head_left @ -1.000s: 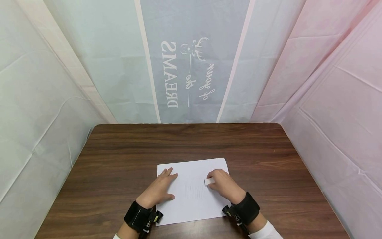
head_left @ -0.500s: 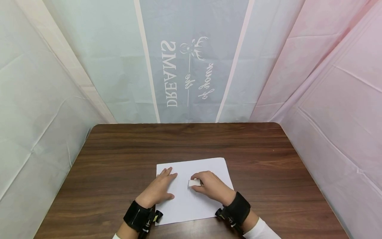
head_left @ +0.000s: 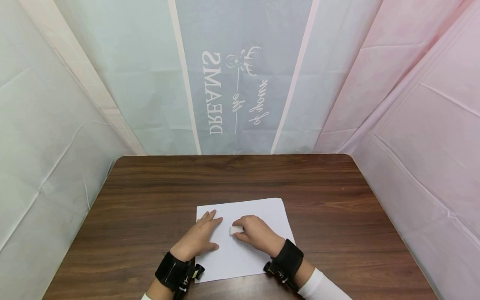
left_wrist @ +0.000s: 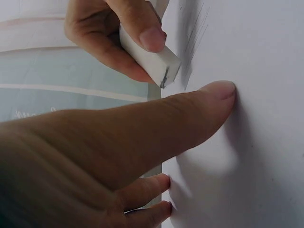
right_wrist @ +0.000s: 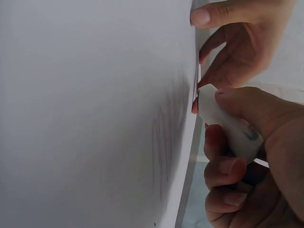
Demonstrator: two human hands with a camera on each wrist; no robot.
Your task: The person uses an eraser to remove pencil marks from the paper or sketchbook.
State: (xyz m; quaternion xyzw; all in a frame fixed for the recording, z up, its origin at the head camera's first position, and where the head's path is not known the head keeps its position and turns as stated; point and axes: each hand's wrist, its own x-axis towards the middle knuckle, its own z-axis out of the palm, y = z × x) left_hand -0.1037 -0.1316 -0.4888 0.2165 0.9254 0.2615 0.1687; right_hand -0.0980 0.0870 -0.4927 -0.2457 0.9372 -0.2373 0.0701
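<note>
A sheet of white paper (head_left: 255, 264) lies on the table near its front edge. My left hand (head_left: 198, 237) presses on the paper's left side with its fingers spread. Between thumb and fingers, my right hand (head_left: 258, 235) pinches a white eraser (head_left: 236, 230) at the middle of the sheet. Dark smudging marks one end of the eraser (left_wrist: 159, 64) in the left wrist view. Thin pencil lines (right_wrist: 161, 147) show on the paper in the right wrist view, several of them side by side. From the head, my right hand hides most of these lines.
The brown wooden table (head_left: 240, 179) stretches beyond the paper to the back and both sides. A printed curtain (head_left: 243, 83) hangs behind it, and pale cloth walls (head_left: 420, 137) flank it. Each wrist wears a black strap (head_left: 286, 258) with a small camera.
My right hand has slid left across the paper with the eraser, from the right of the pencil lines to over them. My left hand has stayed in place.
</note>
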